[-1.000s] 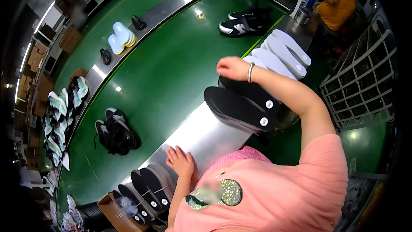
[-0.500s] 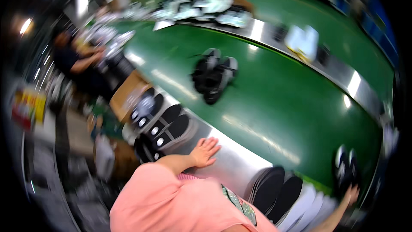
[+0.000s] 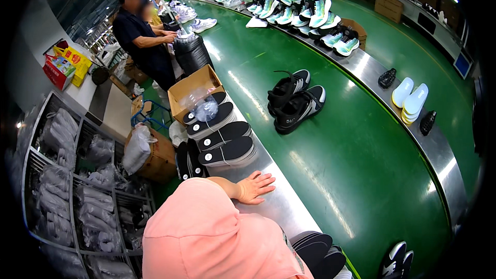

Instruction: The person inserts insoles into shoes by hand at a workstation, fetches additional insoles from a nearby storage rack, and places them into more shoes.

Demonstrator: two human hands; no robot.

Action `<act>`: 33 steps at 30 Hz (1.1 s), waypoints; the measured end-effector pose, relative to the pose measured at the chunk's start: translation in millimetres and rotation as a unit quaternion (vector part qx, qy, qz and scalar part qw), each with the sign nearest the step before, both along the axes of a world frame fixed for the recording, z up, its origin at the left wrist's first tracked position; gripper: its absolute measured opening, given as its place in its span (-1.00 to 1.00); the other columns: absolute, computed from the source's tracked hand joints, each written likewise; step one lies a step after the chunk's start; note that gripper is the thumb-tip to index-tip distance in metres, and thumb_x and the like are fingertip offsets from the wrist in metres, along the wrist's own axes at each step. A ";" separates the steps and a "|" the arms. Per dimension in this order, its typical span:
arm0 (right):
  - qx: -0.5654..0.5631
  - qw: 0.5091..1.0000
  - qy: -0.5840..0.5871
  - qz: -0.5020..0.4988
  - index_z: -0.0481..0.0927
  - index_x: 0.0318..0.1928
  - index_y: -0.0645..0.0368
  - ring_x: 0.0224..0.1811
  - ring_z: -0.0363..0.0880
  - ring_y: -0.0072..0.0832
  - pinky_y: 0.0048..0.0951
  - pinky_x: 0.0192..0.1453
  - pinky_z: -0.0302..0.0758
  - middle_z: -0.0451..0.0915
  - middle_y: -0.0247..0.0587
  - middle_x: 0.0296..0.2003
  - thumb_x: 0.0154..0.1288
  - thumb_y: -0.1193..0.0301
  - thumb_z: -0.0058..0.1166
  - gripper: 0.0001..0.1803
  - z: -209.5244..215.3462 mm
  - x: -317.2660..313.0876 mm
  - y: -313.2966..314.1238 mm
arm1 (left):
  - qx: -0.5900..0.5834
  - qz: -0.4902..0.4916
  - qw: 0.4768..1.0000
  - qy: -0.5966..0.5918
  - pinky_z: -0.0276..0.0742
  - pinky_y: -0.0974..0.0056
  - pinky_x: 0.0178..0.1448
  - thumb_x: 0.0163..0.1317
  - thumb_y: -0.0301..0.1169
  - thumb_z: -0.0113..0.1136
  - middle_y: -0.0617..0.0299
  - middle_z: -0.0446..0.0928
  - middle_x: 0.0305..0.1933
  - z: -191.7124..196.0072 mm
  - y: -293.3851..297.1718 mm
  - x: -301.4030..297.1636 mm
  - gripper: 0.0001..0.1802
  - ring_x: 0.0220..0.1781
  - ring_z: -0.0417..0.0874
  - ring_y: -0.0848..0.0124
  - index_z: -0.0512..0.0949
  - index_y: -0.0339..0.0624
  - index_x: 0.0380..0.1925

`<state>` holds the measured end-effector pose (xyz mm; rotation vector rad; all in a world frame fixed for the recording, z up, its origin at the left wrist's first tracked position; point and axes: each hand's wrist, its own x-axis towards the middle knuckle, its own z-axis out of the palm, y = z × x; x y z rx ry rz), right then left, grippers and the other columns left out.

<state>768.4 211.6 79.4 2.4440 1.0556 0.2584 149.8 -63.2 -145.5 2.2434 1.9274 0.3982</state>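
My left hand (image 3: 256, 187) lies flat on the bare metal ledge (image 3: 279, 207) beside the green belt, fingers spread, holding nothing. Close behind it are tied stacks of black insoles (image 3: 226, 143) with round white stickers. More black insoles (image 3: 314, 248) are piled on the ledge at the lower edge, partly cut off by my pink sleeve and body. A pair of black and grey shoes (image 3: 297, 104) sits on the belt ahead. At the lower right, another dark pair with pale toes (image 3: 397, 261) is partly in view. My right hand is out of the picture.
An open cardboard box (image 3: 199, 85) holding clear plastic stands past the insoles. Farther left, a person in dark clothes (image 3: 139, 41) works by a black bag. Across the belt (image 3: 361, 165), teal and black shoes (image 3: 305, 13) and pale insoles (image 3: 411, 98) line a metal ledge. Shelves of wrapped goods (image 3: 67, 191) stand left.
The view has turned and become sharp. My right hand, earlier beside the shoes at the lower right, has left the picture. My left hand stays flat on the ledge.
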 end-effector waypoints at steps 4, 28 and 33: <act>0.019 0.999 0.033 -0.023 0.48 -0.08 -0.10 0.04 0.37 -0.26 -0.29 -0.01 0.42 0.37 -0.12 0.00 0.13 0.22 -0.13 -0.68 -0.6 -20.6 -26.6 | -0.060 -0.008 0.998 0.003 -0.20 -0.05 0.24 0.05 -0.04 -0.15 0.04 -0.11 0.30 1.1 -11.4 1.9 -0.32 0.33 -0.13 0.18 0.06 -0.06 0.17; 0.059 0.806 0.321 0.493 0.53 -0.47 0.24 -0.36 0.45 -0.12 -0.24 -0.26 0.44 0.45 0.04 -0.42 -0.04 0.30 -0.03 -0.76 -88.2 -560.0 -259.7 | -0.126 0.128 0.779 -0.600 0.16 0.30 0.16 -0.16 -0.45 0.15 -0.04 0.03 0.15 56.4 -9.8 -68.8 0.00 0.19 0.12 0.23 -0.34 -0.35 0.15; 0.066 0.799 0.412 0.433 0.55 -0.45 0.14 -0.43 0.45 -0.10 -0.23 -0.31 0.40 0.44 0.04 -0.47 0.04 0.19 -0.03 -0.72 -91.1 -547.5 -285.2 | -0.095 0.104 0.868 -0.476 0.07 0.10 0.19 -0.31 -0.38 0.22 -0.19 0.17 0.01 47.1 -17.8 -74.6 -0.09 0.10 0.16 -0.03 -0.05 -0.38 0.08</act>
